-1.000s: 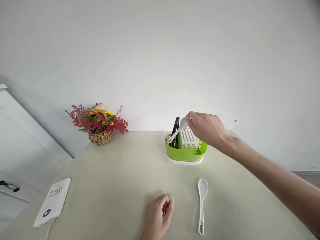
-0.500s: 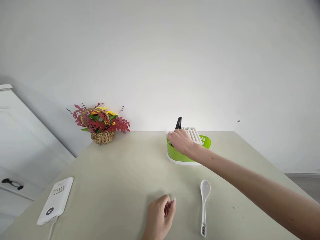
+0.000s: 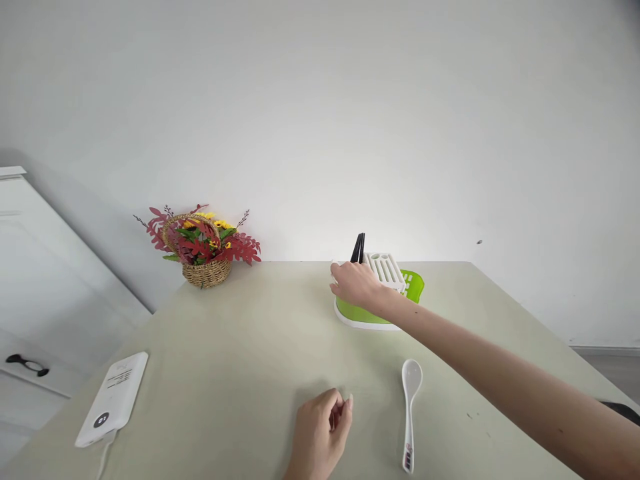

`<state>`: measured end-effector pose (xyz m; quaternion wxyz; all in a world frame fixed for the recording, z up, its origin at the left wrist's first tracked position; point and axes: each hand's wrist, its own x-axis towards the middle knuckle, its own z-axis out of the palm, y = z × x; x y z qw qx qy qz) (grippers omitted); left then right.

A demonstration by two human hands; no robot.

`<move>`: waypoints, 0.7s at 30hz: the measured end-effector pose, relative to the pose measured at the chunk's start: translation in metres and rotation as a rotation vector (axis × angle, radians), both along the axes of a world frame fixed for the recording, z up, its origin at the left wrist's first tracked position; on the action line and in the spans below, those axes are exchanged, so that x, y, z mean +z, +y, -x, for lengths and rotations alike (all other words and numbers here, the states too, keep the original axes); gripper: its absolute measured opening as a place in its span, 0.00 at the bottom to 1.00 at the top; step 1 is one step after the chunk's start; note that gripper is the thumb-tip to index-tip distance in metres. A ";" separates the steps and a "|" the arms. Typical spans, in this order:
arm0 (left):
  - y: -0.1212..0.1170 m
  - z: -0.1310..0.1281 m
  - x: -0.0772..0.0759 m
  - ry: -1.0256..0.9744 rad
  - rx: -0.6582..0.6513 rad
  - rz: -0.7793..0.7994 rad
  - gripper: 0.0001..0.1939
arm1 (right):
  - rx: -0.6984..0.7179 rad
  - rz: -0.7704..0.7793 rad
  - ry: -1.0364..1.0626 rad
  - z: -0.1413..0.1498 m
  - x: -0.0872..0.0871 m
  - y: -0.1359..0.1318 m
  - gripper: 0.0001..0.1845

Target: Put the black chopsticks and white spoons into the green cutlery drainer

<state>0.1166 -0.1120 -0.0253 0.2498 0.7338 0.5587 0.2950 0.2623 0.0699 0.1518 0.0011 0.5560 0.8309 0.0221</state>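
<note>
My right hand (image 3: 357,285) reaches across the table to the left end of a green cutlery caddy (image 3: 413,285). Its fingers are curled down over that compartment, and what they hold is hidden. Black chopsticks (image 3: 359,248) stand up just behind the hand, beside the caddy's white slotted rack (image 3: 386,268). A white spoon (image 3: 410,407) lies on the table near me, bowl pointing away. My left hand (image 3: 320,437) rests on the table left of that spoon, fingers loosely curled with nothing in them.
A wicker basket of red and yellow flowers (image 3: 205,245) stands at the table's (image 3: 240,333) far left by the wall. A white power bank (image 3: 113,400) with a cable lies at the near left edge. A white cabinet (image 3: 30,300) stands left of the table.
My right hand held a white spoon above the caddy; it has since dropped to the caddy's left end and the spoon is out of sight. My left hand stayed put.
</note>
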 end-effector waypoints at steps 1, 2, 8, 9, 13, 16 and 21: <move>0.000 0.000 0.000 0.005 -0.001 -0.004 0.21 | -0.005 0.013 0.023 -0.002 0.001 0.000 0.19; 0.000 0.000 0.000 0.009 -0.001 -0.008 0.21 | -0.008 0.026 0.047 -0.003 0.001 0.000 0.19; 0.000 -0.001 0.001 0.004 0.006 -0.012 0.21 | 0.002 0.063 0.226 -0.020 0.006 -0.005 0.17; 0.000 -0.001 0.001 0.003 0.006 -0.008 0.21 | 0.011 0.061 0.264 -0.024 0.008 -0.007 0.16; -0.001 -0.001 0.003 0.001 0.001 0.007 0.22 | 0.090 0.081 0.411 -0.048 0.021 -0.027 0.13; 0.000 -0.001 0.003 0.008 -0.004 -0.002 0.22 | 0.168 0.171 0.484 -0.072 0.027 -0.049 0.12; 0.001 -0.001 0.002 0.023 -0.012 -0.042 0.21 | 0.180 0.427 0.479 -0.116 0.006 -0.079 0.13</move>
